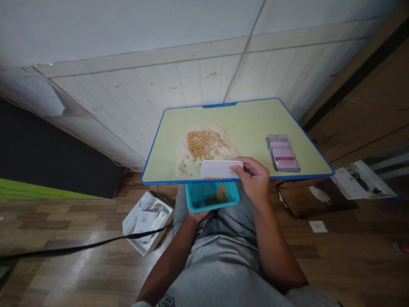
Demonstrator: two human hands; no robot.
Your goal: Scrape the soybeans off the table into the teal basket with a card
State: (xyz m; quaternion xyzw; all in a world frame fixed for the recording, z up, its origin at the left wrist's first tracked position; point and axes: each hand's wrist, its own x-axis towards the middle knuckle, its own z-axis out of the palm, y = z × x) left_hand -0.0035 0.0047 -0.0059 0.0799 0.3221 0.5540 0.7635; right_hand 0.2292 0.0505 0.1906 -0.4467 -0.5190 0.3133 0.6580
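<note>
Room, apparently domestic, exact use uncertain; floor (96, 213), brown wood-look planks; wall (128, 30), plain pale paint above, whitish vertical panelling (188, 81) below, finish worn in patches; cable (244, 53), loose down wall; table (255, 121), small, light top, blue edging, set close to panelling; tan beans (198, 149) and pale grain (209, 128), spread on tabletop, kitchen-type foodstuffs; white box (136, 211), open, papers inside, on floor; brown cardboard (370, 94), large, along right side; paper square (318, 226), loose on floor; person seated, casual grey shirt (220, 273), jeans.
</note>
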